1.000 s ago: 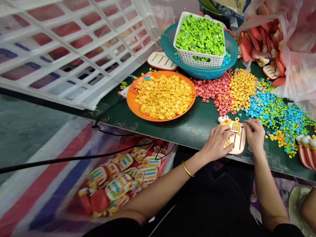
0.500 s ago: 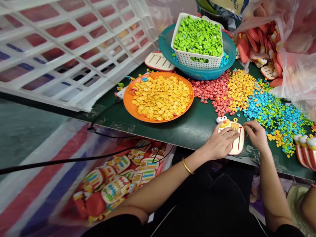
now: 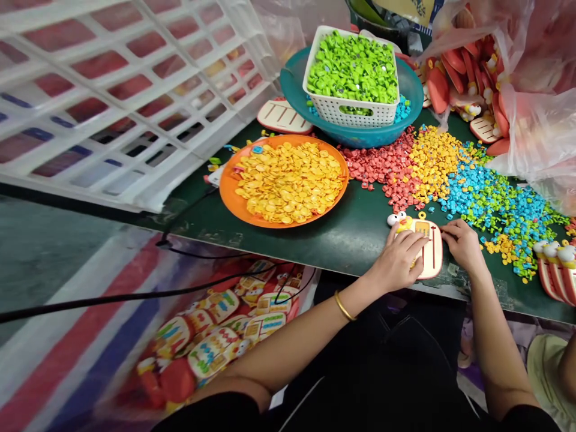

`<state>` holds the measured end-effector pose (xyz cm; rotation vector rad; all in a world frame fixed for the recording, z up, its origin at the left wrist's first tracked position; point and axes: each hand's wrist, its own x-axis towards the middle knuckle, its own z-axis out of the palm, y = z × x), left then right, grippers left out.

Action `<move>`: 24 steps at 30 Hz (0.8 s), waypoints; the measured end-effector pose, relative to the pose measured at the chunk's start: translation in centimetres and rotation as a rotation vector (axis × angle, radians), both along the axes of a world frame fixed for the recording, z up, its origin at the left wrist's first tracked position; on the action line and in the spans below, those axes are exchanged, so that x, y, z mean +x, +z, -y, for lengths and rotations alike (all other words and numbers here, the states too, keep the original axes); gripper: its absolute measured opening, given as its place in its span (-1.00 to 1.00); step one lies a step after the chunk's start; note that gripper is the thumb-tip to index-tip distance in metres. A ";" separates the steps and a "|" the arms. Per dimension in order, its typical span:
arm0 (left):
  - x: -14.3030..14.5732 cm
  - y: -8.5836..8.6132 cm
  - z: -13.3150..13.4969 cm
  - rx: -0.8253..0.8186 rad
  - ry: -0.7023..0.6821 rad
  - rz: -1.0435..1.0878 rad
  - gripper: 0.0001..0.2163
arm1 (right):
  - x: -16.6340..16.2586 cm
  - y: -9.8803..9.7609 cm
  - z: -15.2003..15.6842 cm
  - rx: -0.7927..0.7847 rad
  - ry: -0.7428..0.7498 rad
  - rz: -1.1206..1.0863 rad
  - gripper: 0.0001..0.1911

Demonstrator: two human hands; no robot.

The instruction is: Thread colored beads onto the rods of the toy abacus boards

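Observation:
A cream toy board with a yellow duck head and red slots lies at the near edge of the green table. My left hand rests flat on its left half, fingers stretched over it. My right hand sits at the board's right edge, fingers curled in a pinch; what they hold is too small to make out. Just beyond lie heaps of small red beads, yellow beads and blue and green beads.
An orange plate of yellow discs sits left of the hands. A teal bowl holds a white basket of green parts. A white crate lies at left. Finished toys fill a striped bag below; more boards at right.
My left hand slid up the board and flattened over it. My right hand came down to the board's right edge. The view shifted slightly.

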<state>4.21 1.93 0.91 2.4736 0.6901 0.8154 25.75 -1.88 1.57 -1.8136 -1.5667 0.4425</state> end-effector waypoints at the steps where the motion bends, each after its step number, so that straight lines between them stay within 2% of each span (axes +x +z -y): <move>1: 0.0 -0.1 -0.1 -0.009 0.006 0.019 -0.64 | -0.1 -0.1 0.0 0.011 -0.059 -0.056 -0.81; 3: 0.0 -0.3 -0.2 -0.026 0.020 0.052 -0.67 | -0.6 -0.1 -0.2 0.022 -0.163 -0.206 -0.77; 5: 0.0 -0.4 -0.2 -0.029 0.045 0.066 -0.73 | -1.4 -0.1 -0.7 0.011 -0.194 -0.310 -0.74; 9: 0.0 -0.6 -0.1 -0.015 0.126 0.074 -0.82 | -2.9 0.0 -1.7 0.008 -0.177 -0.221 -0.75; 13: -0.4 -0.6 0.0 -0.027 0.067 0.108 -0.77 | -3.5 0.0 -1.9 0.077 -0.232 -0.150 -0.77; 16: -0.8 -0.5 0.2 -0.027 0.040 0.095 -0.75 | -3.5 0.0 -1.2 0.083 -0.163 -0.038 -0.77; 20: -0.9 -0.8 0.3 -0.093 0.161 0.049 -0.56 | -4.5 -0.1 1.0 0.071 -0.038 0.110 -0.74; 24: -0.7 -1.1 0.1 -0.151 0.155 0.054 -0.61 | -5.8 -0.3 1.5 0.085 0.062 0.036 -0.71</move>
